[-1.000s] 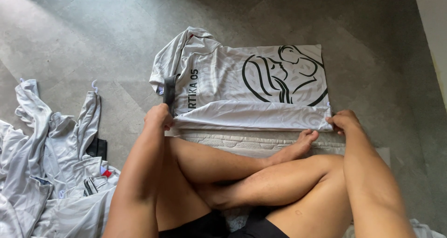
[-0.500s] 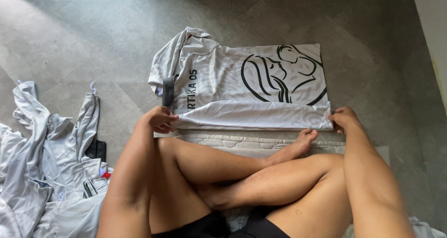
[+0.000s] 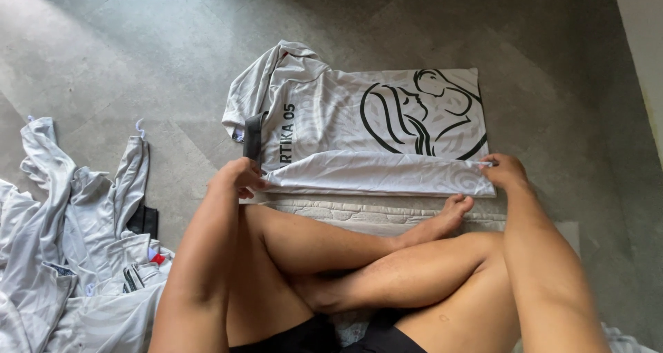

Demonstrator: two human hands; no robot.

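Both arms were bare to the top of the frame, no sleeves in view. Left hand (image 3: pixel 238 175) and right hand (image 3: pixel 505 171) carried no gloves, rings or watch. Legs and feet were bare. Black shorts (image 3: pixel 324 336) showed at the lower edge.

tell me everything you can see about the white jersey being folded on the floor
The white jersey lies flat on the grey floor, sideways to the person. It looks like thin, smooth sports fabric with a faint tonal pattern, a large black line drawing, black lettering and a dark collar. Its near long edge is folded over in a band. The left hand pinches that fold at the collar end, the right hand at the hem end. One sleeve bunches at the far left.
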